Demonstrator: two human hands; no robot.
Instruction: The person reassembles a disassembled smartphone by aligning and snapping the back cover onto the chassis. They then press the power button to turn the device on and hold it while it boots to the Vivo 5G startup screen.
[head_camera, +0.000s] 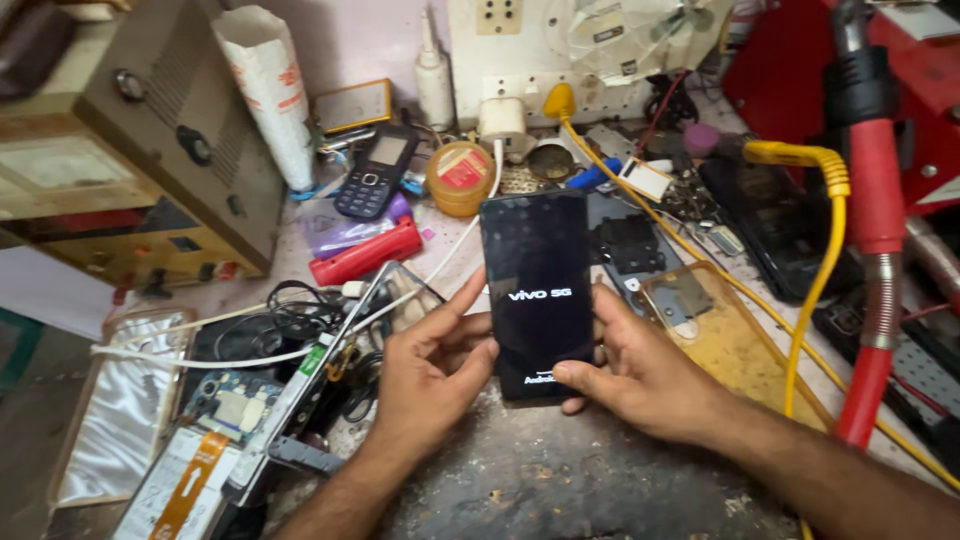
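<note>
Black smartphone (536, 292) gripped by both left hand (432, 372) and right hand (640, 375), fingers curled.

A black slab smartphone (537, 290) stands upright at the bench's middle, between the left hand (432, 375) and right hand (640, 375). Behind it to the left lies a dark keypad phone (375, 172), with a round yellow tin (460, 178) just right of that.
</note>
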